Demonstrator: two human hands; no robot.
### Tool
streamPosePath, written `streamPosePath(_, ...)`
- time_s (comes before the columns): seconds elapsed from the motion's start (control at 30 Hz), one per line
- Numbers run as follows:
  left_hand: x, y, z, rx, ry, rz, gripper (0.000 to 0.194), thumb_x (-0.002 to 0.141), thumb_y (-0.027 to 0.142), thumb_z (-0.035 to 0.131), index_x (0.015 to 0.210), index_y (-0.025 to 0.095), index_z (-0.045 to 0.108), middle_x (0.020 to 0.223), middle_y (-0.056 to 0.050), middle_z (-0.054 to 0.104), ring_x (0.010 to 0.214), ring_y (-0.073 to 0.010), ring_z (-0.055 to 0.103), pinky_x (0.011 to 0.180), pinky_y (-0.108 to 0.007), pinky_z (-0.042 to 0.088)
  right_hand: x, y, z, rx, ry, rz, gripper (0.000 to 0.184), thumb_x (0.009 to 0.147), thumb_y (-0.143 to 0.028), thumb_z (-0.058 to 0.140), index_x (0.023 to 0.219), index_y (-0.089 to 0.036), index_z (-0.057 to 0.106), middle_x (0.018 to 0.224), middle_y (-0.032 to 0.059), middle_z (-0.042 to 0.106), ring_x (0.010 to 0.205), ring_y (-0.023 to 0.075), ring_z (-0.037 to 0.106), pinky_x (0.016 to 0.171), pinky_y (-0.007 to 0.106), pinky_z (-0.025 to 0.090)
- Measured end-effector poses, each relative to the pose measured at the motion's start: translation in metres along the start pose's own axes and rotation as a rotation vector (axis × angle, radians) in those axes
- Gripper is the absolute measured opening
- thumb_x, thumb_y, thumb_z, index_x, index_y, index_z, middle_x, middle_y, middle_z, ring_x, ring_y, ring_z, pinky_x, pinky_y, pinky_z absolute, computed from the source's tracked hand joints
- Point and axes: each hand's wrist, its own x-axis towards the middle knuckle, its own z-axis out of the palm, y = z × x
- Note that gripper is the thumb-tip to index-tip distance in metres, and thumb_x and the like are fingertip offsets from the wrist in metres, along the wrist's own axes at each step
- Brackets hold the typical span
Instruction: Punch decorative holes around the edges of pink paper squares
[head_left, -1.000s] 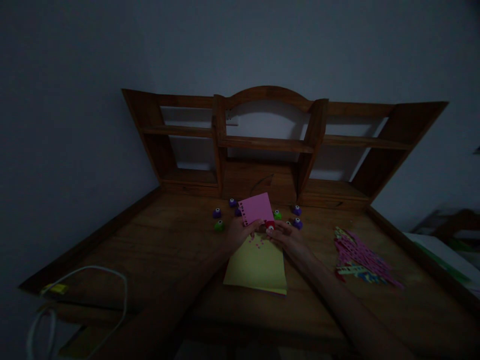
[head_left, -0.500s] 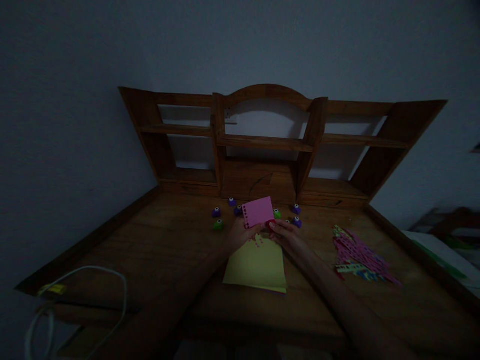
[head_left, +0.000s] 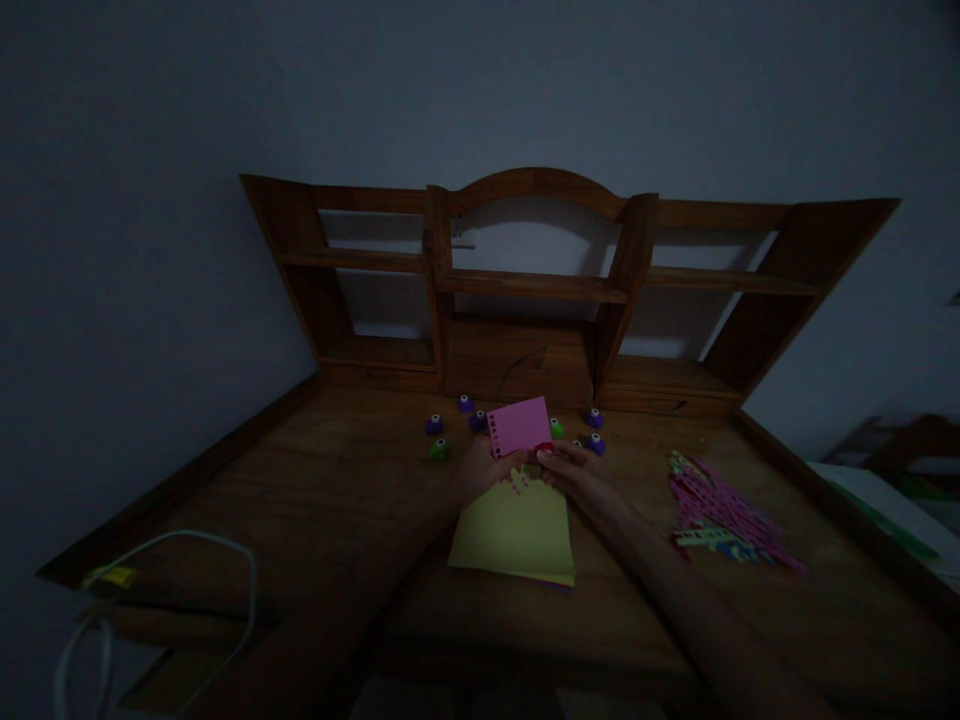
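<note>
Cable (head_left: 251,580), white and looped, hangs at the lower left by a small yellow object (head_left: 116,576) on the wooden desk (head_left: 337,480). Nearest the middle of the desk's front edge lies a stack of yellow paper (head_left: 514,535), with sheets of another colour just showing beneath its lower edge. Small pink bits (head_left: 519,483) are scattered over its far end.

Just above that end, the two hands work close together. The left hand (head_left: 480,472) is closed on the lower edge of a pink sheet (head_left: 519,427), thumb on top; a row of dark cut-outs runs down the sheet's left side. The right hand (head_left: 574,468) grips a small red punch (head_left: 544,452) between thumb and fingers, at the sheet's lower right corner. Whether the sheet sits inside its slot is too dark to tell.

To the right, well apart from the hands, a heap of punched paper strips (head_left: 724,510) spreads out, mostly pink, with some yellow, blue and red.

Beyond the hands stand more eyed punches (head_left: 434,425), five purple and two green, plus one mostly hidden behind the right fingers. Farther back rises a wooden shelf unit (head_left: 532,285), and through its middle opening a white socket (head_left: 463,238) shows on the wall (head_left: 480,100).
</note>
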Motion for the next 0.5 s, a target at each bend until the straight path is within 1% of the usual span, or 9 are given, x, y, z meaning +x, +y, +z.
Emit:
streamPosePath(0.1,0.0008,-0.0015,-0.0001,-0.008,0.002,0.001,0.019,0.077,0.032,0.066,0.080,0.013,0.067,0.066,-0.004,0.064,0.060,-0.0154,0.060,0.050,-0.022,0.045,0.0002,0.0013,-0.0002,-0.053,-0.001,-0.027,0.031,0.064,-0.036,0.080,0.087,-0.018,0.072,0.085,0.0046,0.069,0.062,0.0117,0.057,0.058,0.025,0.045)
streamPosePath(0.17,0.0012,-0.0028,-0.0002,-0.015,-0.002,0.001,0.019,0.077,0.032,0.066,0.082,0.013,0.066,0.067,-0.004,0.065,0.060,-0.0153,0.060,0.050,-0.022,0.046,0.0005,0.0024,-0.0004,-0.063,0.004,-0.038,0.031,0.064,-0.037,0.080,0.087,-0.018,0.072,0.084,0.0046,0.069,0.063,0.0121,0.057,0.058,0.025,0.044)
streamPosePath(0.33,0.0001,-0.0011,-0.0002,-0.022,-0.020,0.002,0.023,0.078,0.033,0.065,0.088,0.012,0.066,0.071,-0.005,0.066,0.060,-0.0154,0.060,0.050,-0.023,0.047,0.0016,0.0038,-0.0007,-0.058,0.002,-0.053,0.025,0.065,-0.035,0.080,0.083,-0.019,0.072,0.075,0.0014,0.067,0.060,0.0102,0.054,0.056,0.024,0.040)
streamPosePath(0.43,-0.0012,0.0031,0.0000,-0.020,-0.021,0.003,0.023,0.077,0.034,0.066,0.084,0.012,0.065,0.069,-0.005,0.065,0.059,-0.0149,0.060,0.049,-0.023,0.047,0.0016,0.0038,-0.0004,-0.051,0.001,-0.043,0.024,0.065,-0.035,0.080,0.080,-0.018,0.072,0.069,0.0001,0.066,0.055,0.0091,0.051,0.053,0.024,0.037)
streamPosePath(0.5,-0.0017,0.0047,0.0005,-0.029,-0.021,-0.003,0.025,0.076,0.036,0.067,0.081,0.012,0.065,0.068,-0.004,0.064,0.058,-0.0142,0.059,0.048,-0.022,0.046,0.0008,0.0035,0.0002,-0.036,0.012,-0.030,0.026,0.063,-0.036,0.081,0.080,-0.017,0.072,0.071,0.0011,0.067,0.056,0.0101,0.053,0.054,0.025,0.039)
